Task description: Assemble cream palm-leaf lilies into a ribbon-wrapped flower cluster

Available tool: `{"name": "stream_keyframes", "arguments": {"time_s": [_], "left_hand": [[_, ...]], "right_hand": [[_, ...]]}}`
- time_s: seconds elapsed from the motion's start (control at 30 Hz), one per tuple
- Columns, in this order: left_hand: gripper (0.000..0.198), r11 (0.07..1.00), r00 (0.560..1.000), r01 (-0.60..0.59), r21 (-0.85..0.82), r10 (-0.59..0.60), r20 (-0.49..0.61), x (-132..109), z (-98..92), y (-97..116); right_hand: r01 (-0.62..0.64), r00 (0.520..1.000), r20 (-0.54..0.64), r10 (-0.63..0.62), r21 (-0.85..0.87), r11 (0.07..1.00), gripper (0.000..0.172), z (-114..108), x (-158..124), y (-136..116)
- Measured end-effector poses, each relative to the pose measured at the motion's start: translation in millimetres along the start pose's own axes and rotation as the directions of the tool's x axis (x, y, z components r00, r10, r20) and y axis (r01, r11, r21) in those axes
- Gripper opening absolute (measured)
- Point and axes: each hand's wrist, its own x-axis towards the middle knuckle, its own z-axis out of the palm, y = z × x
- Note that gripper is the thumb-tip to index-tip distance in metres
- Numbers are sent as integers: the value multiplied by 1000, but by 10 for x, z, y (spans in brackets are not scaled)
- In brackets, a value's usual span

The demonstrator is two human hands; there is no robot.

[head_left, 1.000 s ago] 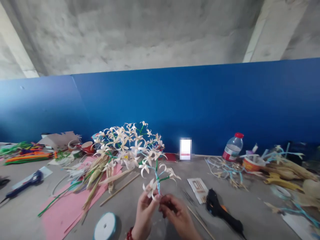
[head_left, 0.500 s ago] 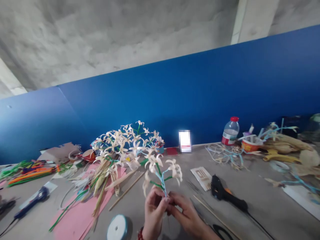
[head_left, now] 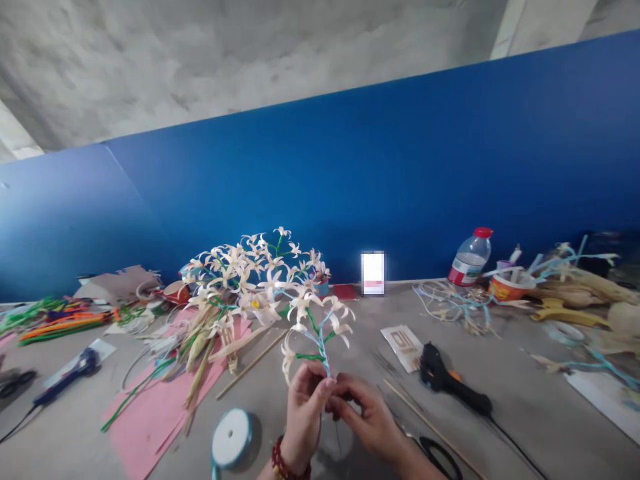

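Upright before me stands a small spray of cream-white artificial flowers [head_left: 321,333], its branches wrapped in green and light blue. My left hand [head_left: 306,407], with a red bead bracelet at the wrist, is closed on the stem just under the branches. My right hand [head_left: 364,408] pinches the same stem right beside the left fingertips. A thin wire end hangs below the fingers. The exact grip point is hidden behind the fingers. Left of my hands lies a roll of light-blue ribbon [head_left: 231,437]. Behind the spray is a large bunch of similar white flowers [head_left: 240,273].
A black glue gun [head_left: 453,383] and black-handled scissors [head_left: 440,457] lie to the right, with a thin stick [head_left: 430,423] between. Pink paper [head_left: 145,413] and a blue glue gun [head_left: 67,380] are left. A red-capped bottle [head_left: 470,257] stands at the back.
The flower spray has turned a little in my hands, so its blossoms sit differently. Both hands still hold the stem. The camera view has shifted slightly.
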Motion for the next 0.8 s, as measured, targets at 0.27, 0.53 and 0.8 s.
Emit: {"name": "stream_keyframes", "arguments": {"time_s": [0.27,0.53,0.8], "left_hand": [[31,995,997,13,-99,-21,-72,-26,74,111],[23,992,999,-36,-120,32,-39,-50,87,195],[24,968,996,80,-238,-67,62,-29,77,150]], "right_hand": [[-44,997,62,45,-18,999,20,99,-65,7],[-47,996,73,50,-41,998,20,117,-71,-87],[-19,1000,10,20,-93,995,15,123,-83,-7]]}}
